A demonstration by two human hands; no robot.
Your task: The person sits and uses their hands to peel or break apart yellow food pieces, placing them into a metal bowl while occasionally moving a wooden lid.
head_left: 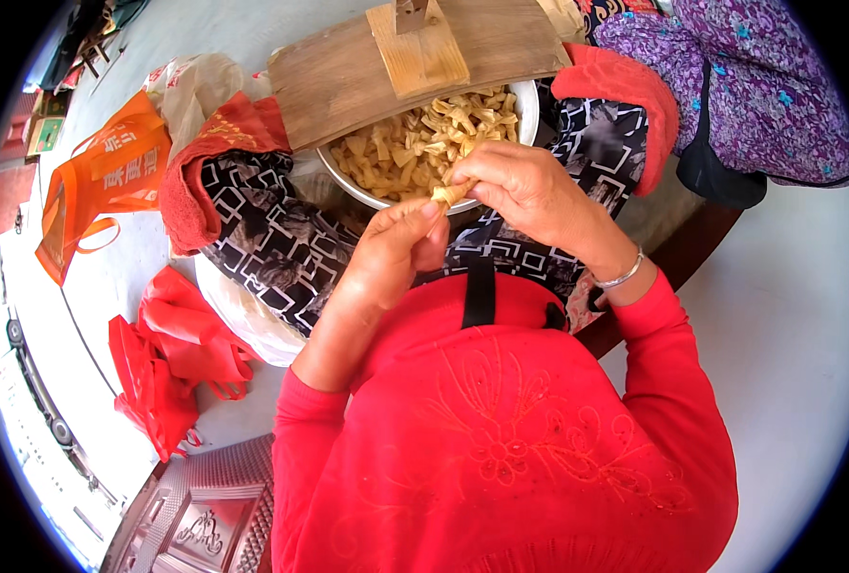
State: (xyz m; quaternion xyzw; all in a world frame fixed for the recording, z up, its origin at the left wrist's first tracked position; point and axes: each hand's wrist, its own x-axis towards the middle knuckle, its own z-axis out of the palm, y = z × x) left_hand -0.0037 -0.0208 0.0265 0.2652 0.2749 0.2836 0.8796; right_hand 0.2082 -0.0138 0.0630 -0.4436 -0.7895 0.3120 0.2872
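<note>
Both my hands meet over the near rim of a white basin [529,113]. Between them is a small pale yellow, twisted strip [451,194]; its exact kind I cannot make out. The thumb and fingers of my left hand [393,246] pinch its left end. From the right, my right hand [531,194], with a bracelet at the wrist, grips the other end, its fingers curled. The basin holds many similar yellow-tan pieces [386,158], several of them looking knotted or folded. Part of the basin lies hidden under a wooden board.
The wooden board [334,86] spans the basin's far side. Red towels [625,95] and black-and-white patterned cloth [262,234] flank the basin. Orange [109,172] and red bags [190,334] lie left. A person in purple floral clothing [758,86] is at far right. A carved brown panel [205,520] stands lower left.
</note>
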